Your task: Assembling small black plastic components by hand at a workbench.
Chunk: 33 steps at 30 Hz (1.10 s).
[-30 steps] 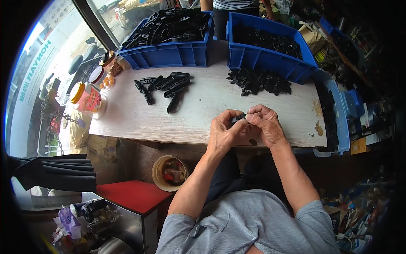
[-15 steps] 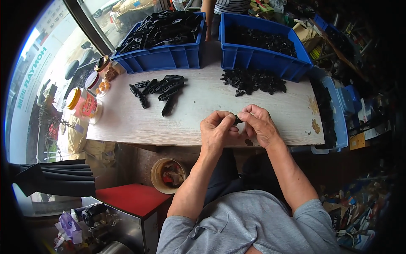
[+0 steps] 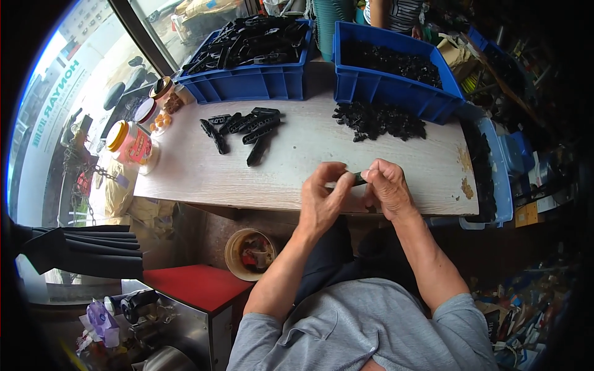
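Note:
Over the table's front edge, my left hand (image 3: 324,193) and my right hand (image 3: 391,188) meet around a small black plastic part (image 3: 359,179). Thumb and fingers of both pinch it from either side, covering most of its shape. Farther left on the table lies a loose group of long black plastic pieces (image 3: 250,127), several of them with slots. Beyond my right hand spreads a heap of small black parts (image 3: 378,121).
Two blue crates stand at the back: the left crate (image 3: 244,86) holds long black pieces, the right crate (image 3: 396,96) small black ones. Lidded jars (image 3: 133,145) line the table's left edge. A bucket (image 3: 232,256) sits on the floor, and a light-blue bin (image 3: 504,185) flanks the right side.
The view has shifted, so the table's things appear slightly to the right. My left fingers have lifted and spread a little; more of the black part shows between my hands.

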Available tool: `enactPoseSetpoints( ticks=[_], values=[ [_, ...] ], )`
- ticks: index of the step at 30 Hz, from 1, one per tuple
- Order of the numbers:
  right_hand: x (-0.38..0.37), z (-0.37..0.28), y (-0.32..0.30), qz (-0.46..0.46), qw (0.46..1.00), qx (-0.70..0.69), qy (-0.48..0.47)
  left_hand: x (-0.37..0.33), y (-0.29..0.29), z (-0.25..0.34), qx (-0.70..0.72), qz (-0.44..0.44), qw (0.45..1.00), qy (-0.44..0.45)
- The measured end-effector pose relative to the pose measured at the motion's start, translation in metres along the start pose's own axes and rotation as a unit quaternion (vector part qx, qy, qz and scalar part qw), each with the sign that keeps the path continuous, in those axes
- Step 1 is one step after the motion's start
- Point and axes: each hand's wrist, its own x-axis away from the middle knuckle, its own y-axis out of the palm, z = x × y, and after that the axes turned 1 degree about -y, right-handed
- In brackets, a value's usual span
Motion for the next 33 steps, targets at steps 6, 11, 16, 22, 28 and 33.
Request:
enactPoseSetpoints(
  ticks=[6, 11, 16, 22, 28, 33],
  values=[
    [0.004, -0.021, -0.036, 0.16, 0.982, -0.088, 0.042, -0.038, -0.097, -0.019, -0.564, 0.195, 0.782, 0.181],
    [-0.007, -0.035, -0.122, 0.409, 0.903, -0.126, 0.017, -0.054, -0.133, -0.026, -0.595, 0.186, 0.772, 0.124],
    [-0.005, -0.045, -0.145, 0.498, 0.861, -0.104, -0.001, -0.049, -0.115, -0.025, -0.514, 0.086, 0.836, 0.173],
    [-0.027, -0.028, -0.09, 0.258, 0.965, 0.023, 0.047, -0.047, -0.063, -0.022, -0.497, 0.041, 0.841, 0.21],
    [-0.057, -0.027, -0.031, 0.162, 0.962, 0.195, 0.105, -0.042, -0.059, -0.021, -0.409, 0.112, 0.883, 0.202],
    [-0.073, -0.025, -0.019, 0.145, 0.939, 0.294, 0.105, -0.017, -0.067, -0.03, -0.056, 0.216, 0.971, 0.082]
  ],
)
